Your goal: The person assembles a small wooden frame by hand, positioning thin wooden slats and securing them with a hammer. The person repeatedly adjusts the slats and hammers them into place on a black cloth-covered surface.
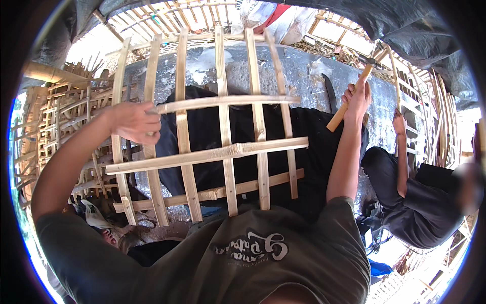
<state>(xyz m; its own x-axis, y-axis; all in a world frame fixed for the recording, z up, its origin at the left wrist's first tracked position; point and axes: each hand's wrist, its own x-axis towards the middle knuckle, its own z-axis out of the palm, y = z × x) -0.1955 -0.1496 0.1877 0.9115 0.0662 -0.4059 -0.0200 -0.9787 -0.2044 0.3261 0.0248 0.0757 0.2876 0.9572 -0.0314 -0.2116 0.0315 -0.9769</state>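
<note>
Head view: I see the left hand [135,123], the nearer one, closed on the upper crosspiece [201,104], which runs rightward across the wooden frame [202,155]. The right hand [358,96] grips a hammer [336,118], apart, to the frame's right.

dark sheeting [425,30] overhead — pale slatted fence [172,17] beyond, brightly lit

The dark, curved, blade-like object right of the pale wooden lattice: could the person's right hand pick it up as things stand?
Probably not: the way to the blade-like object looks free, but the right hand has its grip on a pale wooden-handled hammer.
</note>
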